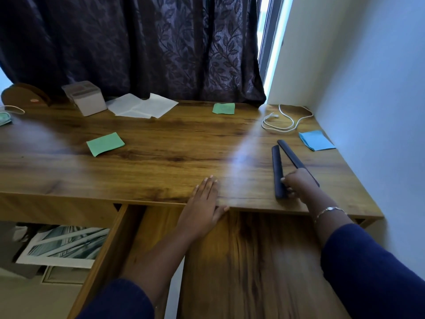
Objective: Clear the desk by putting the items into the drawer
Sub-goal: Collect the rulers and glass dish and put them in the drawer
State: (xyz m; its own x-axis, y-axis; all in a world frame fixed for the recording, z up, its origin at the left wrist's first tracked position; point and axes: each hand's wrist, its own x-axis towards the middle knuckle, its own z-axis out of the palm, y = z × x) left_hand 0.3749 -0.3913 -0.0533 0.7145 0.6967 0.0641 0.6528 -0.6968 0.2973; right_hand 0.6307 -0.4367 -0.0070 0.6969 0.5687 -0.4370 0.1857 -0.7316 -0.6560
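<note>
The wooden drawer [253, 261] stands pulled out below the desk's front edge [92, 194]. My left hand [203, 203] rests flat on that edge, fingers straight, thumb hooked under the lip. My right hand [296, 183] curls round the near ends of two long dark sticks [277, 166], which lie in a V on the right part of the desk. On the desk also lie two green sticky-note pads [105, 143] [223, 108], a blue pad [316, 140], a white cable [285, 122] and white paper sheets [142, 108].
A pale box [84, 97] and a brown round thing [23, 95] stand at the back left. A dark curtain [138, 42] hangs behind the desk. The white wall [368, 88] closes the right side. Pictures [64, 245] lie on the floor at the left.
</note>
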